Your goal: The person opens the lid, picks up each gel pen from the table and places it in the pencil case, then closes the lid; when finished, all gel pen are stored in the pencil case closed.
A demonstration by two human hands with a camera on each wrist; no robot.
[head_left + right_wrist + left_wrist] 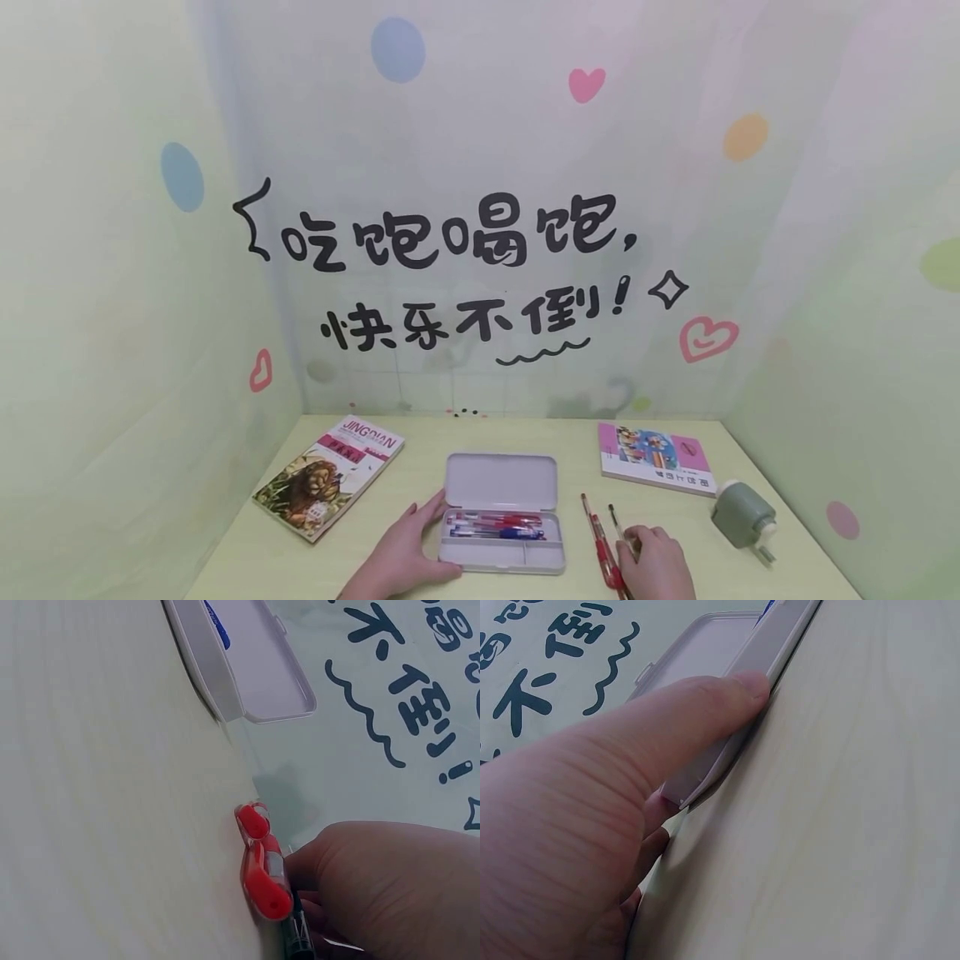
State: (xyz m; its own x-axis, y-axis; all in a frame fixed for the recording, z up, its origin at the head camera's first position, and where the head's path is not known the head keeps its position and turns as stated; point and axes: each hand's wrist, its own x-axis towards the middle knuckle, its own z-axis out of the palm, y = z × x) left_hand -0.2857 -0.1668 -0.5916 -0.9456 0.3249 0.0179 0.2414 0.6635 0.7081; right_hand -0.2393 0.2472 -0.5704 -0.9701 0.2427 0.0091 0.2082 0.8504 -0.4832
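A pale pencil case lies with its lid raised at the table's front middle. Several red and blue pens lie in its rear compartment. My left hand grips the case's left end, the thumb along the front wall and the other fingers round the left side. Right of the case, two red pens lie side by side on the table. Beside them, my right hand pinches a dark pen, whose dark end shows below the fingers in the right wrist view.
A book with a lion cover lies at the left. A pink and white book is at the back right, with a grey-green pencil sharpener with a crank in front of it. Printed cloth walls enclose the table.
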